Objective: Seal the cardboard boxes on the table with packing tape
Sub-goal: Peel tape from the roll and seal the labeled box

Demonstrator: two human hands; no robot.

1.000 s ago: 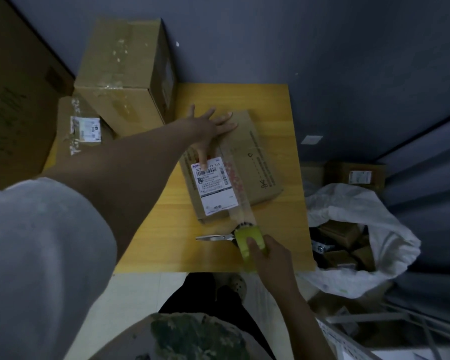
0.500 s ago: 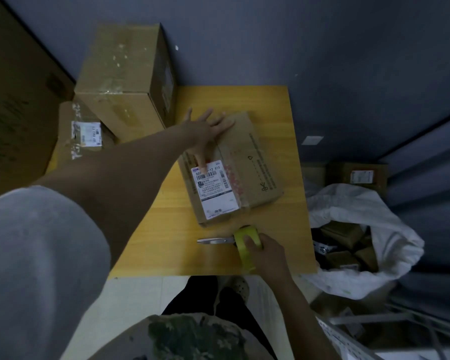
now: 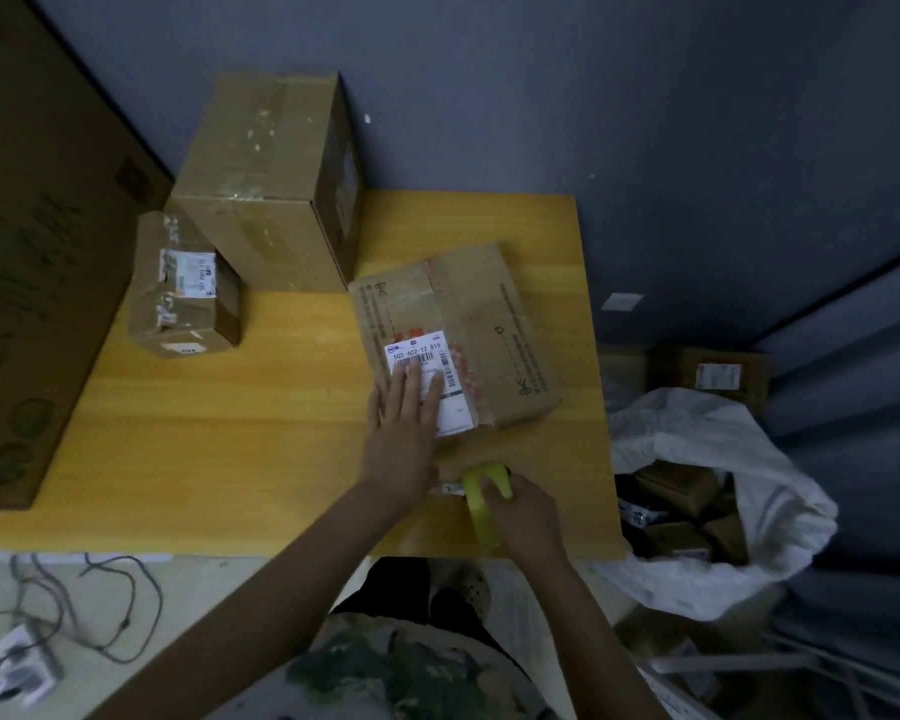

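a yellow wooden table (image 3: 230,433) stands against a blue-grey wall (image 3: 593,96) in a dim room. nearest, on the pale floor at the lower left, loose cables (image 3: 100,605) lie in a tangle. by the table's front edge the right hand (image 3: 526,517) grasps a yellow-green tape dispenser (image 3: 476,488). its fingers curl over the top, and the dispenser sits on the table just in front of the flat cardboard box (image 3: 489,314). the left hand (image 3: 406,423) is released, fingers straight and close together, pressing flat on the white shipping label (image 3: 427,356) at the near end of that box's top. the box lies right of the table's middle, turned slightly askew, with a red-patterned band along its length beside the label. i cannot tell whether a strip of clear tape runs from the box to the dispenser. right of the table, a white bag (image 3: 697,449) holds more small cartons. further back on the left, a small box (image 3: 183,298) with a torn label lies on the table. behind it a large box (image 3: 276,184) stands at the far left corner, near the flat box's far corner. a big cardboard panel (image 3: 37,252) stands off the table's left edge.
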